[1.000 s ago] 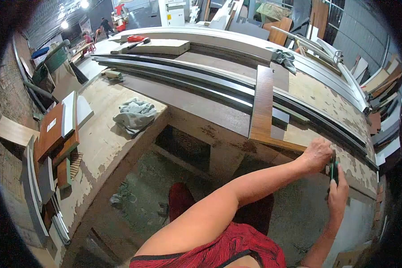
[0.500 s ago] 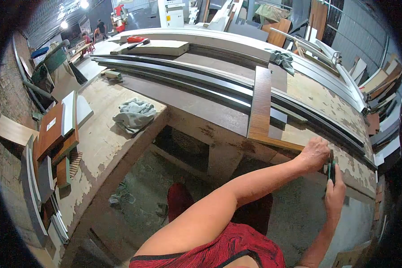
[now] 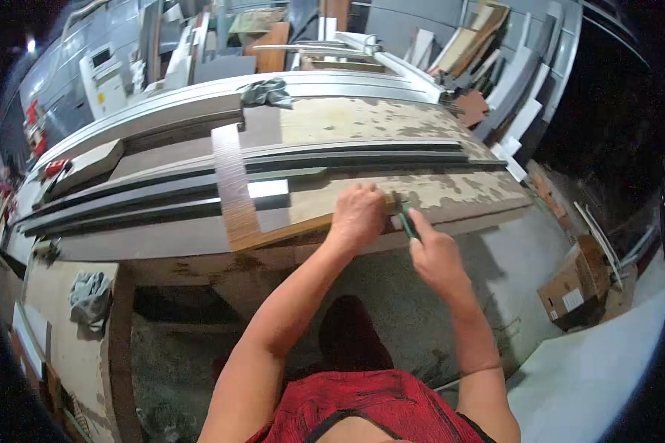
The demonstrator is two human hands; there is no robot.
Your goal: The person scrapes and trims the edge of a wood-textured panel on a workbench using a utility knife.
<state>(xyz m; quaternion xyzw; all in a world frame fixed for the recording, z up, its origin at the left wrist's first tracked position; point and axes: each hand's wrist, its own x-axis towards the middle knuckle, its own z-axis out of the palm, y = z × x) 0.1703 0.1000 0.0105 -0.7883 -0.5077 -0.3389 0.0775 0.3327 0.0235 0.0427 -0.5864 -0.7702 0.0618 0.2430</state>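
My left hand [image 3: 360, 215] is closed on the far end of a narrow wooden strip [image 3: 292, 231] along the front edge of the workbench [image 3: 451, 210]. My right hand [image 3: 434, 255] is wrapped round a green-handled tool [image 3: 407, 224], whose tip is at the strip's end, just right of my left hand. What kind of tool it is cannot be made out. A wide brown board [image 3: 233, 184] meets the strip's left end at a corner and lies across long dark metal profiles [image 3: 148, 193].
Grey cloths lie at the back [image 3: 267, 93] and on the left bench [image 3: 90, 297]. A red tool [image 3: 55, 167] sits at the far left. A cardboard box [image 3: 575, 284] stands on the right. Offcuts [image 3: 488, 96] lean behind the bench.
The view has swung to the right, so the bench and board appear further left. My left hand stays on the strip, and my right hand still holds the green-handled tool beside it.
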